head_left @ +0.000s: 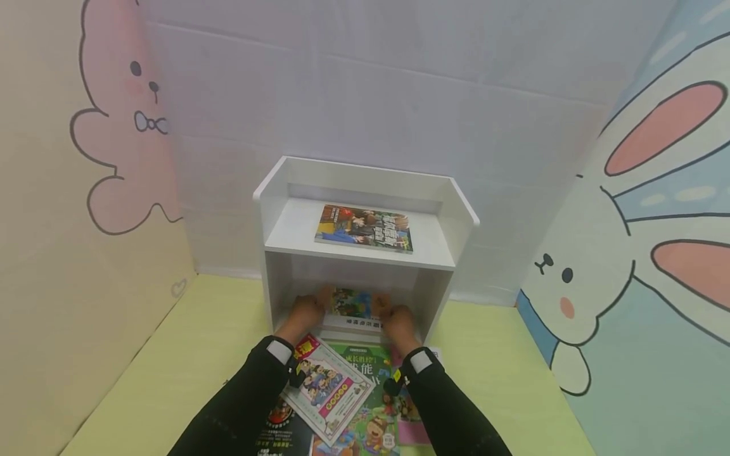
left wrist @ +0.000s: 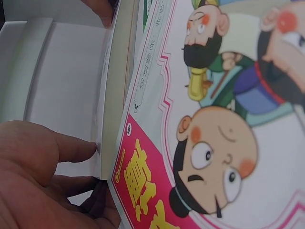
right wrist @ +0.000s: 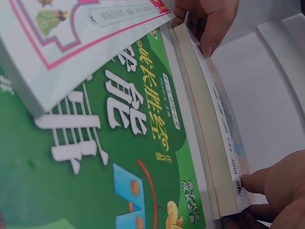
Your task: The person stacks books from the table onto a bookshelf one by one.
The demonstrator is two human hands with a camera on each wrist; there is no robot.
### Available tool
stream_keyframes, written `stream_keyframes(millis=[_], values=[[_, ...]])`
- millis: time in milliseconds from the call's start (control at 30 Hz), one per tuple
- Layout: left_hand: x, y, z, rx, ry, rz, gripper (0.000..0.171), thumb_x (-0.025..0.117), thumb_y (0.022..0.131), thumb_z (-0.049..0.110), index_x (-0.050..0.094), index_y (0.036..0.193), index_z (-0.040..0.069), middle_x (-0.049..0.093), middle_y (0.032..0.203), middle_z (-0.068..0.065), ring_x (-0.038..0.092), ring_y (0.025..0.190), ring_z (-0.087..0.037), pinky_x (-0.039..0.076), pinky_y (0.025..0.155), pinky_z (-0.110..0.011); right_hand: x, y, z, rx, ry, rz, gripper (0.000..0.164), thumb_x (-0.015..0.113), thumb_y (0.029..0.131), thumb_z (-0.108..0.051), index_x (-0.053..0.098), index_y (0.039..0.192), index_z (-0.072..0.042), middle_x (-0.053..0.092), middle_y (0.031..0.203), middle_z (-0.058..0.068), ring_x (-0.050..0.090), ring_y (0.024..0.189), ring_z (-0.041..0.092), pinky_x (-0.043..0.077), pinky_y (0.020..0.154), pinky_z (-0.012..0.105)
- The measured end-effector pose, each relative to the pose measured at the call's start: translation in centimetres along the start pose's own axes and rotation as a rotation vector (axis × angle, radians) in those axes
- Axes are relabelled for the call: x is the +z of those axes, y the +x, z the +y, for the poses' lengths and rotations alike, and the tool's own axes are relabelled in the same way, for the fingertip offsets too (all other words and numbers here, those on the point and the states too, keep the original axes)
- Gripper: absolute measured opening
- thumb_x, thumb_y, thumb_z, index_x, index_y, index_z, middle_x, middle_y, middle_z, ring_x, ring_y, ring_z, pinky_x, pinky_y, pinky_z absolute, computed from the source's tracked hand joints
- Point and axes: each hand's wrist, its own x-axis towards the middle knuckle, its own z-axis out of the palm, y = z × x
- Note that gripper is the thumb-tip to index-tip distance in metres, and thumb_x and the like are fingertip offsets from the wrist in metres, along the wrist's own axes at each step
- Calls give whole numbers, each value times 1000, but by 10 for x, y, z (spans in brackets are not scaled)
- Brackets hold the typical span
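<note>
A thick paperback book with a colourful picture cover lies in the lower compartment of the white shelf. My left hand pinches its left end, thumb on the cover and fingers beneath. At the other end my right hand grips it the same way, as the right wrist view shows, with the page edges facing out. Just in front, a white and pink comic book lies aslant over a green book, below my wrists.
On the upper shelf board lies another illustrated book. A dark book and a pink book are on the yellow-green surface in front. The side panels of the shelf stand close outside both hands. Cartoon-printed walls surround the spot.
</note>
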Motion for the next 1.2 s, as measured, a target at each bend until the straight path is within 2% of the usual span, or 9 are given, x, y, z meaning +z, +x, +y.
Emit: stream_keyframes(millis=[167,267,467,533,633,767,933,1033,1200], values=[[3,-2,-4,-14,-1,-12,69,31,120,53,55,71,11,50,68,-4,50,63,-22,40,56,-32,-2,-5,2,6,0,-10,28,72,101,-19,71,78,-2,66,71,7,58,63,22,44,55,34],[6,-2,-7,2,4,1,66,34,120,51,62,80,7,56,77,-9,54,70,-25,45,61,-35,-4,-6,2,53,20,-38,27,70,102,-22,73,86,0,68,76,8,61,68,24,48,59,35],[2,-7,-6,169,157,58,38,52,116,29,68,122,-4,63,97,-17,58,93,-36,52,81,-51,-17,-20,-10,84,41,-30,45,68,108,-33,71,119,10,73,102,22,70,89,36,60,77,50],[-2,-13,-5,222,189,71,35,60,111,23,68,130,-5,66,104,-21,60,98,-40,54,83,-55,-26,-32,-19,48,34,-29,51,66,109,-34,67,129,12,71,110,26,70,97,40,60,83,55],[-10,-27,-4,251,194,78,40,69,105,21,69,135,-6,67,119,-26,63,110,-43,56,90,-58,-42,-58,-32,-34,40,-53,51,69,109,-29,63,135,14,68,118,27,69,104,40,60,87,56],[-22,-58,-13,221,197,62,44,75,100,22,71,133,-7,67,128,-29,66,117,-45,57,96,-61,-59,-99,-41,-118,-7,-149,44,74,106,-24,67,128,13,65,112,22,67,98,33,60,82,50],[-33,-92,-31,174,300,77,49,79,97,26,69,131,-9,67,118,-26,68,102,-39,60,85,-58,-64,-137,-42,-164,-90,-222,44,78,103,-30,71,122,8,68,113,17,67,100,30,60,88,51],[-36,-106,-36,118,353,68,58,83,96,29,67,135,-10,66,118,-27,66,99,-37,60,82,-57,-62,-151,-40,-182,-140,-246,52,81,100,-39,71,124,7,67,115,16,64,103,29,59,91,53],[-33,-118,-39,62,411,22,68,84,95,34,62,135,-16,63,117,-30,63,98,-39,60,79,-58,-56,-166,-37,-197,-215,-286,74,84,94,-55,70,134,6,63,113,12,56,98,21,56,81,44]])
